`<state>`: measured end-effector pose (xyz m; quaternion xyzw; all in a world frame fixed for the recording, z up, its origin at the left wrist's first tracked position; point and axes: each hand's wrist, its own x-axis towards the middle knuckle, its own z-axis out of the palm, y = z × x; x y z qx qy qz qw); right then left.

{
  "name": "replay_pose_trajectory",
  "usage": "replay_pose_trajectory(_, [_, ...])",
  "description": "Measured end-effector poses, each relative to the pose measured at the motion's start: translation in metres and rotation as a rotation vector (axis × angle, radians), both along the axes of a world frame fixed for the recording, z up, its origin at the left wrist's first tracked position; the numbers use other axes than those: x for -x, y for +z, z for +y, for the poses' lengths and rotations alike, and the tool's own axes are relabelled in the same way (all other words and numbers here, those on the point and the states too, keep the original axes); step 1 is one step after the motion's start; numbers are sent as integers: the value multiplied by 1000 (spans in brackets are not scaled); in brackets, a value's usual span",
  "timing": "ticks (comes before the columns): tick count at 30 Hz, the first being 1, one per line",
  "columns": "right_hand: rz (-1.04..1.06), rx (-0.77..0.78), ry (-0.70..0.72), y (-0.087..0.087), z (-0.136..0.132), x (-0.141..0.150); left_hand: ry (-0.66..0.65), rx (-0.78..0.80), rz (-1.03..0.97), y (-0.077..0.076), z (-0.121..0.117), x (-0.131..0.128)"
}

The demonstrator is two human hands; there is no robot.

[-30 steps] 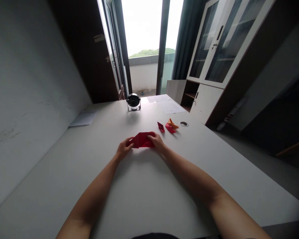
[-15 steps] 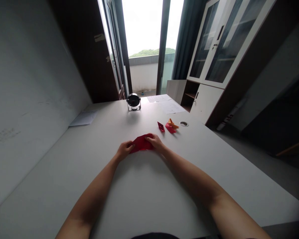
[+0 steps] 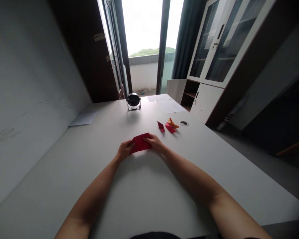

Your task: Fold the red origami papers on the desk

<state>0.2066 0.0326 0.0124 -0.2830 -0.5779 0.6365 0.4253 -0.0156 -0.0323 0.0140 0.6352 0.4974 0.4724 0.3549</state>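
Note:
A folded sheet of red paper (image 3: 140, 143) is stretched between my two hands above the white table (image 3: 139, 189). My left hand (image 3: 125, 148) pinches its left end, thumb on top. At the right end, my right hand (image 3: 153, 140) grips it with the thumb lying across the front face. The fingers behind the paper are hidden. Just beyond my right hand lie a small red folded paper boat (image 3: 160, 126) and, beside it, a red folded paper piece (image 3: 169, 127) touching an orange folded paper piece (image 3: 173, 123).
A round black and silver device (image 3: 134, 101) stands near the table's far edge. Papers (image 3: 170, 106) lie at the far right and another sheet (image 3: 83, 118) by the left wall. A cable hole (image 3: 183, 123) sits near the right edge. Cabinets (image 3: 210, 99) stand beyond it.
The red paper has gone from a bent, uneven outline to a flatter, straighter-edged shape. My right thumb has shifted slightly left along it. The other things have stayed put.

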Motion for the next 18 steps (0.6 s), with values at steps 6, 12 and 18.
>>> replay_pose_trajectory(6, [54,16,0,-1,7,-1,26,69,-270,-4,6,5])
replay_pose_trajectory(12, [119,46,-46,-2,8,-4,-110,193,-480,3,-2,-9])
replay_pose_trajectory(18, [60,-71,-79,2,1,1,-101,160,-453,7,-6,-17])
